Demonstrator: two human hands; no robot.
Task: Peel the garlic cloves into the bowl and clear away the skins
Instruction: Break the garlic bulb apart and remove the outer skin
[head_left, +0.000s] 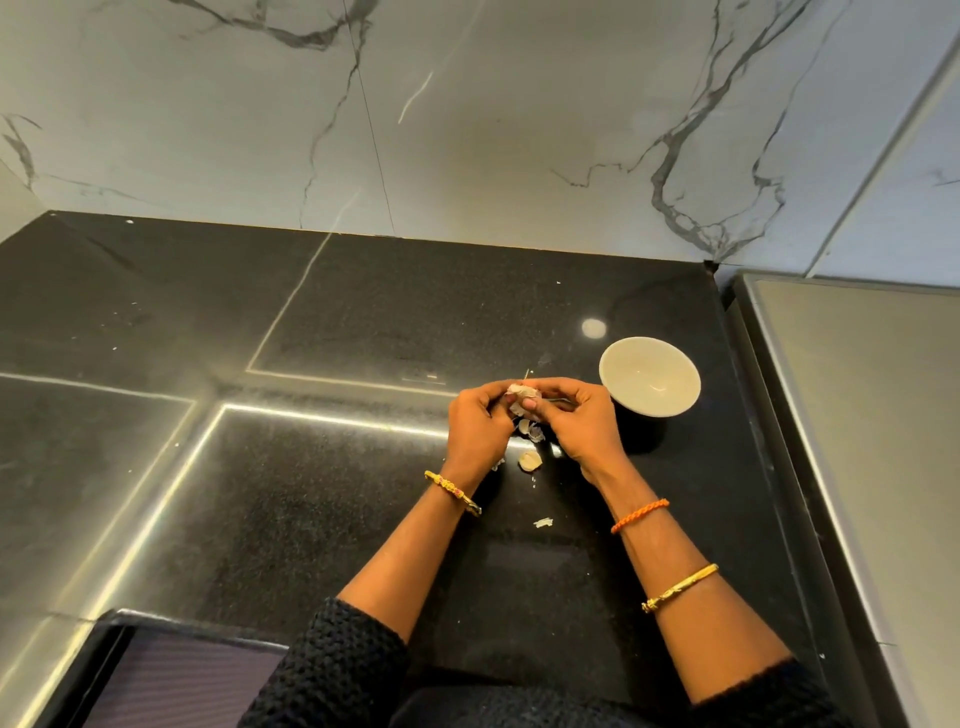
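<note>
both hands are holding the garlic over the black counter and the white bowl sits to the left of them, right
Not quite. The head view shows the white bowl to the right of the hands, not the left. Both the left hand and right hand do hold the garlic over the black counter.

Your two hands meet above the middle of the polished black stone counter (311, 493), left hand (480, 421) and right hand (582, 421) touching, with the papery white garlic piece (519, 397) pinched between them. To your right, just beside the right hand, the round white ceramic bowl (649, 376) stands on the counter. Under and just before your hands lie the loose pale garlic skins (531, 460), one scrap (543, 522) nearer you between your forearms. Behind it all rises the grey-veined marble wall (467, 130). A flat grey metal surface (857, 415) adjoins the counter's right edge.
</note>
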